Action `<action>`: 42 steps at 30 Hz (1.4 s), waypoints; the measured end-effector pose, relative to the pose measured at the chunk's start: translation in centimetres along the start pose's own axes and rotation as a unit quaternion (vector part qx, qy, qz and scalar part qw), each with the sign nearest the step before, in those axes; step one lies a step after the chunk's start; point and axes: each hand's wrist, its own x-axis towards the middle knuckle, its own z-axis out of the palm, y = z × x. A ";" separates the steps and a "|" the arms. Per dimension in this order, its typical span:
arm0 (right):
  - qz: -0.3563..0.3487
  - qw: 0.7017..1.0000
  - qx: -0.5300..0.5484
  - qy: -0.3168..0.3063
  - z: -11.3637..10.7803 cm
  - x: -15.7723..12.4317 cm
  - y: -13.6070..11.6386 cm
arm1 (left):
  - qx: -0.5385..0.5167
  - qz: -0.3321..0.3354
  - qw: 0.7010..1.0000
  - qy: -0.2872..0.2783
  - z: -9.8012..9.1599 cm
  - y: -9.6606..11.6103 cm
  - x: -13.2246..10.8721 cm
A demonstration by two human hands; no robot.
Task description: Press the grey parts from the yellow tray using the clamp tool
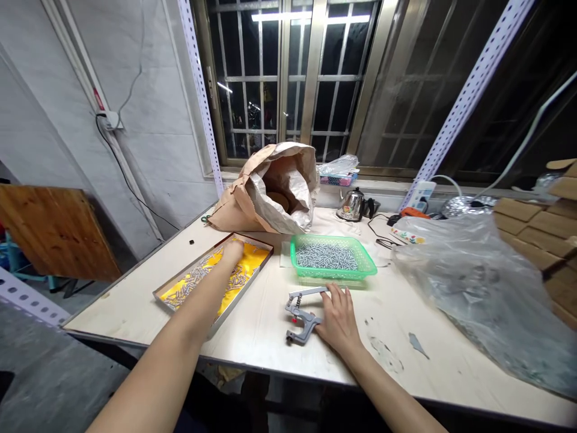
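Tray (158, 294) of pins under L hand (232, 248), grip unclear, R hand (338, 319) resting open on press (300, 316)

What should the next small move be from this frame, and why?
Probably the left hand pinches one small metal piece from the yellow-lined tray, where its fingers lie among them, and brings it to the hand press that the right hand touches on the table.

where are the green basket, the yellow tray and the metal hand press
green basket (334, 273), head view, front rim
yellow tray (255, 255), head view, bare yellow lining at the far end
hand press (302, 318), head view, grey metal body
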 end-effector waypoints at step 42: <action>0.005 0.997 -0.056 0.057 -1.2 -0.3 -1.6 | -0.519 -0.019 0.832 -0.194 5.9 8.0 -20.0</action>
